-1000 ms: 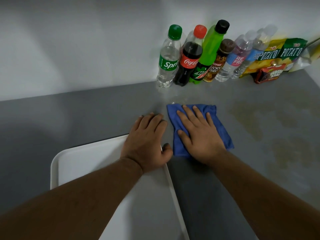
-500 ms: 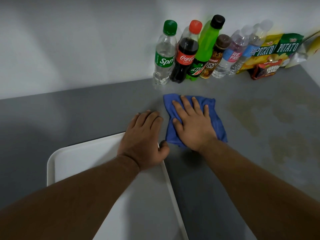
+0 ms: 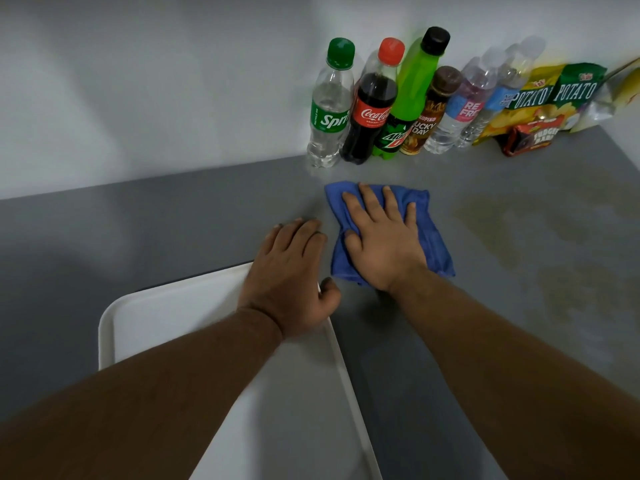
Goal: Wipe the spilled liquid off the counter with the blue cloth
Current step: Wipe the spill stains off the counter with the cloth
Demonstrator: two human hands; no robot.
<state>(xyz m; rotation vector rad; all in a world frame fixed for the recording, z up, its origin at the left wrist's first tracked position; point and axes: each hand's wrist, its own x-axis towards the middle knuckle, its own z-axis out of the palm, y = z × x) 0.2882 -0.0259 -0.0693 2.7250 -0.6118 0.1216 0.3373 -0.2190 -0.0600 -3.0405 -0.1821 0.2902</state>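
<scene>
The blue cloth (image 3: 434, 239) lies flat on the grey counter (image 3: 173, 216), just in front of the bottles. My right hand (image 3: 381, 242) presses down on it with fingers spread, covering most of its middle. My left hand (image 3: 294, 271) rests palm down over the far right corner of a white tray (image 3: 194, 299), its fingertips on the counter, holding nothing. Faint yellowish liquid smears (image 3: 491, 220) show on the counter to the right of the cloth, and more patches (image 3: 568, 289) lie nearer the right edge.
A row of bottles stands against the white wall: Sprite (image 3: 329, 105), Coca-Cola (image 3: 372, 105), a green Mountain Dew (image 3: 408, 98), a brown coffee bottle (image 3: 433, 112) and two water bottles (image 3: 464, 105). Potato chip bags (image 3: 561, 95) and a red snack pack (image 3: 530, 138) lie at the back right.
My right hand has slid the blue cloth a little away from me toward the bottles. My left hand has stayed on the tray's corner.
</scene>
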